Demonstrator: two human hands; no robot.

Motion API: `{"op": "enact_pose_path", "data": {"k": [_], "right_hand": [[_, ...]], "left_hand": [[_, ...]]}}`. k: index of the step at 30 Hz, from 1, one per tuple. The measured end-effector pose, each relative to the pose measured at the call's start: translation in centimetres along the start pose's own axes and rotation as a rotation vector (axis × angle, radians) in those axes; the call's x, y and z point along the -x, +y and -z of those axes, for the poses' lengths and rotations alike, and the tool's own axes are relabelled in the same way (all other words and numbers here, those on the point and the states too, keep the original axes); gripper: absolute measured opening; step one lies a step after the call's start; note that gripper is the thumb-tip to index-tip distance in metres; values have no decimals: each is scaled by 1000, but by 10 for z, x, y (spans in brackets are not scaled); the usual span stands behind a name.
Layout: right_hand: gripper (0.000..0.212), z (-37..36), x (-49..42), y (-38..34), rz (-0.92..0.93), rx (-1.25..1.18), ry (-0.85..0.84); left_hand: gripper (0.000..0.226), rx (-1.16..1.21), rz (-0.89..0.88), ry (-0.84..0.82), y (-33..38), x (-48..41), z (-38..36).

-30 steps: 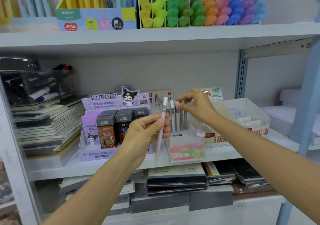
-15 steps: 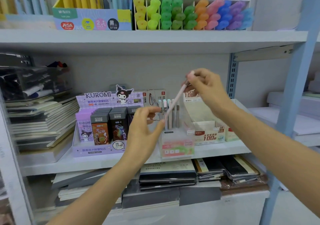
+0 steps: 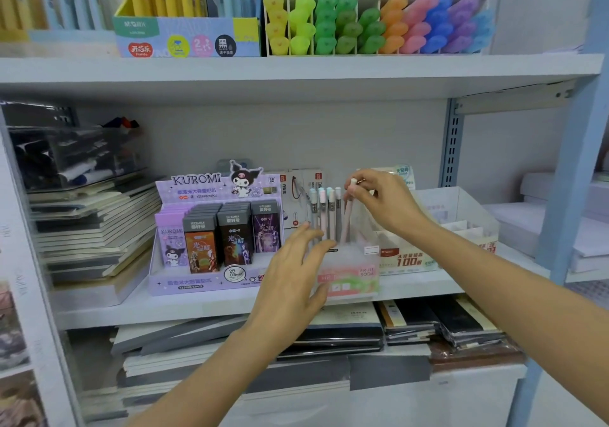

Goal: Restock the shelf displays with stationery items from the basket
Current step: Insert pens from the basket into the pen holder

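A clear pen display box (image 3: 357,280) with a pink and green label stands on the middle shelf (image 3: 184,308). Several pastel pens (image 3: 324,214) stand upright in it. My right hand (image 3: 385,206) pinches the top of a pink pen (image 3: 347,219) whose lower end is down in the box, beside the others. My left hand (image 3: 293,281) hovers in front of the box's left side, fingers spread and straight, holding nothing. The basket is not in view.
A purple Kuromi lead-refill display (image 3: 211,235) stands left of the pen box, a white cardboard box (image 3: 461,229) to its right. Notebooks are stacked at far left (image 3: 92,229) and below the shelf. Highlighters (image 3: 379,24) fill the upper shelf. A blue upright (image 3: 573,176) stands at right.
My left hand passed the pink pen to my right hand, which raised it and has now lowered it into the display box. My left hand let go and opened.
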State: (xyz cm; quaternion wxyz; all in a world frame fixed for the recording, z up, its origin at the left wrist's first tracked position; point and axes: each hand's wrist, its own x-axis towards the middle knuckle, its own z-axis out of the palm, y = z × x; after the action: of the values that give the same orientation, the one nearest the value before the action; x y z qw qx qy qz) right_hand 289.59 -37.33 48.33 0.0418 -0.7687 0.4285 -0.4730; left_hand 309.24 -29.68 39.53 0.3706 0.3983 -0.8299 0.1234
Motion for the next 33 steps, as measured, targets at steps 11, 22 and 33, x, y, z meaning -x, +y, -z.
{"op": "enact_pose_path", "data": {"k": [11,22,33], "right_hand": [[9,-20,-11,11,-83,-13,52],[15,-29,79,-44,111,-402,59],[15,-214,328,81,-389,-127,-1062]], "left_hand": [[55,15,-2,29,-3,-1,-5],[41,-21,52,261,-1,71,-25],[16,312,569,-935,-9,327,-151]]}}
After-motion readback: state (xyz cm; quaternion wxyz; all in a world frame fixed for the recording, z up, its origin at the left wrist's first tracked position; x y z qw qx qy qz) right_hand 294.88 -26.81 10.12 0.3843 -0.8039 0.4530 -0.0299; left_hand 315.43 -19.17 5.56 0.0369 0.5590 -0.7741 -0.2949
